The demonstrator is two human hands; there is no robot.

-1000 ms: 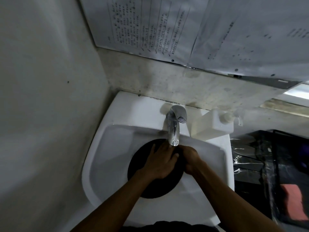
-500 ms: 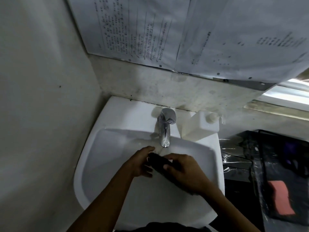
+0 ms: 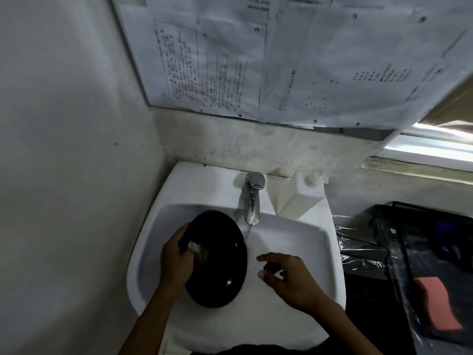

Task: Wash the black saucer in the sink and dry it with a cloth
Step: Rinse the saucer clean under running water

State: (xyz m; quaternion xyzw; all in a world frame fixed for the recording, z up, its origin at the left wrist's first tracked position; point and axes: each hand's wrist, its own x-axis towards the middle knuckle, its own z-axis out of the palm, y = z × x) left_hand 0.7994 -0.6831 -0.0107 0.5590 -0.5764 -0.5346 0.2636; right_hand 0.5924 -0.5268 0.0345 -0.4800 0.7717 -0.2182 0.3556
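Left of centre: left hand (image 3: 179, 262) grips rim of black saucer (image 3: 217, 260), fingers curled over its left edge; saucer held tilted inside white sink (image 3: 330, 254), glossy wet face up. Centre: tap (image 3: 252, 201) running, stream falling just right of saucer. Right of centre: right hand (image 3: 286, 274) free, fingers loosely spread above basin, holding nothing. Far right: pink sponge (image 3: 437, 306) on dark table. Step judged: rinsing. Next: bring saucer under stream, rub face with right hand; drying cloth not identifiable.

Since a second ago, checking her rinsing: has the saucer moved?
Yes. The saucer has shifted left of the tap, now held by the left hand alone.
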